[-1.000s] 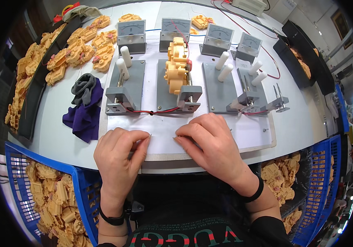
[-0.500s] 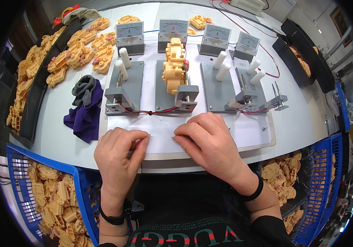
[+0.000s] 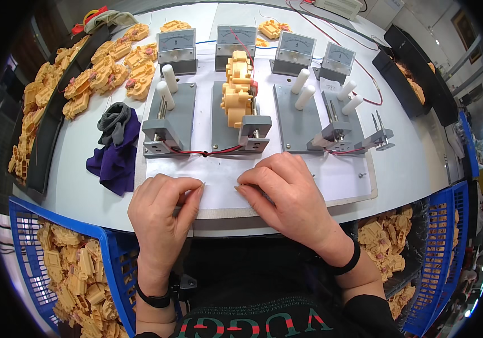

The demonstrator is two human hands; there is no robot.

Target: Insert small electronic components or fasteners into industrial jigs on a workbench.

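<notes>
Both my hands rest at the near edge of the work board, and neither visibly holds anything. My left hand (image 3: 161, 209) is loosely closed, its thumb and forefinger tips close together. Likewise my right hand (image 3: 287, 192) is curled, with thumb and forefinger nearly meeting and a small gap between the two hands. Beyond them a yellow plastic gear housing (image 3: 238, 90) with a reddish part stands upright on a grey test fixture (image 3: 219, 125). Its lower end is beside the fixture's grey contact block (image 3: 255, 128). Red and black wires (image 3: 205, 153) run along the fixtures' front, just past my fingers.
Grey fixtures with white pegs stand left (image 3: 184, 121) and right (image 3: 286, 132), with dial meters (image 3: 236, 36) behind. A purple cloth (image 3: 116, 160) lies left. Yellow housings fill a black tray (image 3: 50, 135) and blue baskets, left (image 3: 112, 248) and right (image 3: 441, 248). Another black tray (image 3: 393, 73) stands far right.
Hardly anything differs. My hands hold the same pose and place, and the yellow housing stays on its fixture; the whole view has shifted very slightly.
</notes>
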